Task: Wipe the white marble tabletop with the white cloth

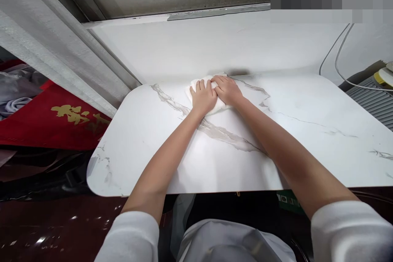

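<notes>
A folded white cloth [219, 106] lies on the white marble-patterned tabletop [301, 151], close to its back edge. Both hands press on it side by side. On the cloth's left part rests my left hand [204, 96], palm down, its fingers spread and pointing away from me. Over the upper right part lies my right hand [227, 90], angled to the left, its fingers bent over the cloth and touching it. The fingertips of the right hand come close to the left hand. The palms hide part of the cloth.
Behind the tabletop stands a white wall panel [215, 45]. A red bag [39, 127] with gold lettering is at the left, beside a pale column [61, 41]. Cables [337, 55] hang at the right above a grey ribbed object [374, 98].
</notes>
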{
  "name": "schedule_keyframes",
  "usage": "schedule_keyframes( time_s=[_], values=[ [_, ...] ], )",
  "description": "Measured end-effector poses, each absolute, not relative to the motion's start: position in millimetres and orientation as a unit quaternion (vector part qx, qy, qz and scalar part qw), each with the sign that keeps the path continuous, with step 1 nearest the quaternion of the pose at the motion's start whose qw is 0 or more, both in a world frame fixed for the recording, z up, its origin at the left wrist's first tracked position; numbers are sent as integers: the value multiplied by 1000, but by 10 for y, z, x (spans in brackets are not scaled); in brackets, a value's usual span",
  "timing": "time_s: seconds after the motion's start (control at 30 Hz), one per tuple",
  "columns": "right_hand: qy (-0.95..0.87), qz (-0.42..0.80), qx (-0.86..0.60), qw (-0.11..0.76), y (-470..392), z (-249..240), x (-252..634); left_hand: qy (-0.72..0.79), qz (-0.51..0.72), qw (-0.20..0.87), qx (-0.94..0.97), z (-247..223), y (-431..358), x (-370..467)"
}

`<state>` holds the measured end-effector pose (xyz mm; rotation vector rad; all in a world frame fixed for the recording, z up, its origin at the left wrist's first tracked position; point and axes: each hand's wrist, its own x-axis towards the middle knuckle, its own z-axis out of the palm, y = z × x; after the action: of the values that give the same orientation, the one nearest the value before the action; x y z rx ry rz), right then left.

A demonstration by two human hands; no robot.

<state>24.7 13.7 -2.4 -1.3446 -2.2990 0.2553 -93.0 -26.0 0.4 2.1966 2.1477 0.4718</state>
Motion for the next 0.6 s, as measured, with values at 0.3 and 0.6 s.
schedule_keyframes(
  time_s=[0.3,0.6],
  values=[
    [-830,35,-524,188,-664,-78,485,656,136,23,742,25,-977,-763],
    [-837,35,-525,152,-1812,-31,803,564,180,28,806,-33,-1996,-636]
  ],
)
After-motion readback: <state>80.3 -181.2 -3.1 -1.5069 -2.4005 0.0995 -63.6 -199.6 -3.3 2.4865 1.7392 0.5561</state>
